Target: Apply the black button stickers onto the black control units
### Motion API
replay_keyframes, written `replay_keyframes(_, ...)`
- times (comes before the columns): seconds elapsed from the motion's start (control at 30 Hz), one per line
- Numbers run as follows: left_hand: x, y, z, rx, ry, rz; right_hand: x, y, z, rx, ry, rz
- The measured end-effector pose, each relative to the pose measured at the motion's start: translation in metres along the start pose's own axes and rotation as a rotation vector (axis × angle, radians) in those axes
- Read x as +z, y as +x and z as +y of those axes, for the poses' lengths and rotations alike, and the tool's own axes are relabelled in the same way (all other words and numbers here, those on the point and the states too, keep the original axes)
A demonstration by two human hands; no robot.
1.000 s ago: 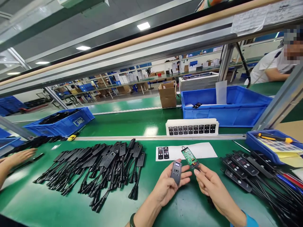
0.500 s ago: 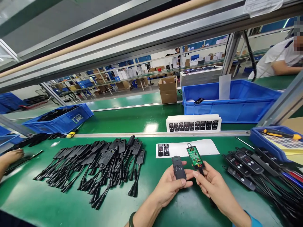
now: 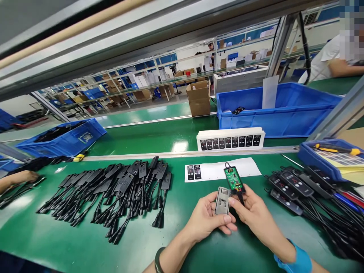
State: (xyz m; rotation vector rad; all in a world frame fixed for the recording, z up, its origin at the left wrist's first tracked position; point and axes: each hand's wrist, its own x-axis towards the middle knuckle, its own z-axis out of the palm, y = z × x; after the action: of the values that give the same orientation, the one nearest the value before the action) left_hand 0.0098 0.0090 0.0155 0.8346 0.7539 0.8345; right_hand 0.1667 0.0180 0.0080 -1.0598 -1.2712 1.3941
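Note:
My left hand (image 3: 209, 216) is closed around a small dark plastic cover (image 3: 222, 201), its cut-outs turned up and catching the light. Close beside it, my right hand (image 3: 254, 210) grips the lower end of a controller with a bare green circuit board (image 3: 234, 178); red and yellow wires show at its base, and a black cable runs down into the palm. My right thumb reaches over to the cover's right edge. Behind the controller lies a white label sheet (image 3: 247, 168) with two black labels (image 3: 193, 172) on its left part.
Left of my hands lies a pile of black cabled controllers (image 3: 125, 184). More labelled controllers (image 3: 295, 184) lie at the right beside a blue tray (image 3: 330, 170). A label stack (image 3: 230, 139) stands before a large blue bin (image 3: 261, 121). Another person's hand (image 3: 24, 177) is at far left.
The cover in my left hand has tilted and moved right, closer to the circuit board. My right thumb now meets its edge. The camera view has shifted slightly.

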Motion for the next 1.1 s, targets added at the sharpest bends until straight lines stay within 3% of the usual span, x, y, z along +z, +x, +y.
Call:
replay_keyframes(0.4,-0.0031,-0.003,-0.0015,0.015,-0.021,-0.129,0.0027,-0.0019,-0.0103,0.061,0.036,0.038)
replay_keyframes(0.6,-0.0064,0.0009,-0.0065,0.044,-0.084,-0.079,0.0024,-0.0021,-0.0064,0.044,0.042,0.005)
replay_keyframes(0.9,-0.0047,-0.0009,-0.0057,0.066,0.065,-0.072,0.0036,-0.0041,-0.0083,0.039,0.018,0.002)
replay_keyframes(1.1,-0.0055,0.0011,-0.0072,0.074,0.034,-0.058,0.0039,-0.0058,-0.0089,0.045,0.055,-0.018)
